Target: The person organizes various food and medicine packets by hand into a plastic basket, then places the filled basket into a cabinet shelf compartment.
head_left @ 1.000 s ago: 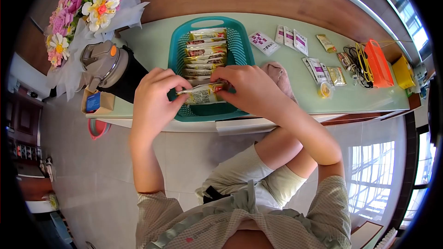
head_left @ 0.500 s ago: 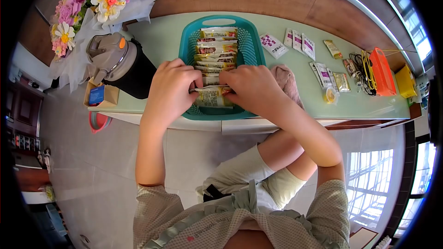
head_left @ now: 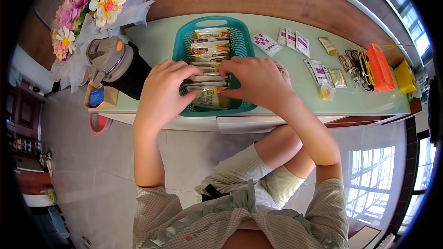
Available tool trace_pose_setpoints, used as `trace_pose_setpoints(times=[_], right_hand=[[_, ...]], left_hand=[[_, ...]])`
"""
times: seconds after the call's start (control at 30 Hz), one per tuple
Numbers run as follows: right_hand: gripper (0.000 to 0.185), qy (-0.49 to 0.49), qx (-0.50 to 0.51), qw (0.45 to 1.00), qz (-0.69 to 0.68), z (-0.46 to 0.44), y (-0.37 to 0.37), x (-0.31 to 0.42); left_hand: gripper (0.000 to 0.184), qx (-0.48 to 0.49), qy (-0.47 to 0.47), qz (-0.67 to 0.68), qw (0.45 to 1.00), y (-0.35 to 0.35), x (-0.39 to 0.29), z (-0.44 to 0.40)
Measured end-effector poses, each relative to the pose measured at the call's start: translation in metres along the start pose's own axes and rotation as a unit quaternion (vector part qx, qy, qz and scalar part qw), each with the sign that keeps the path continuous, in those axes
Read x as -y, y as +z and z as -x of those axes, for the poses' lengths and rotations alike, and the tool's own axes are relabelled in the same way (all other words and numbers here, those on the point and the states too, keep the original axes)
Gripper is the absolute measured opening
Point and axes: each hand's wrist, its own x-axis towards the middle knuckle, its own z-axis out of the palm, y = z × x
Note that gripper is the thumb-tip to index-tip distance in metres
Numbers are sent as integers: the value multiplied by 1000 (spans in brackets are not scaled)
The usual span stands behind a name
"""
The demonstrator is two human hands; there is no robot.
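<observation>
Fingers (head_left: 194, 70) of left hand (head_left: 164, 85), right hand (head_left: 258, 83) parted, packets (head_left: 210, 97) between, inside basket (head_left: 237, 41).

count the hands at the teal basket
2: the left hand at the left ends of the packets in the basket, and the right hand at their right ends; no others are in view.

A pale green tabletop (head_left: 300, 103) spans the upper half of the frame. On it stand a teal basket (head_left: 179, 41) at upper centre and a dark tumbler (head_left: 134, 74) at upper left. Toward the upper right lie white-and-purple sachets (head_left: 266, 44), gold packets (head_left: 328, 45), a small yellow-filled tub (head_left: 326, 92), coiled cables (head_left: 366, 68) and an orange bag (head_left: 381, 70).
</observation>
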Motion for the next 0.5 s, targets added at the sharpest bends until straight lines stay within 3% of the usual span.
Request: trace_pose_setpoints(times=[0.27,0.4,0.5], right_hand=[[14,33,-82,995,-42,32,-18,-3],[11,35,-114,993,5,61,-28,-12],[10,51,-154,987,-10,85,-35,-22]], left_hand=[[26,-91,44,78,992,11,-50,-10],[24,-124,38,168,977,33,-77,-18],[25,-139,84,190,968,51,-95,-28]])
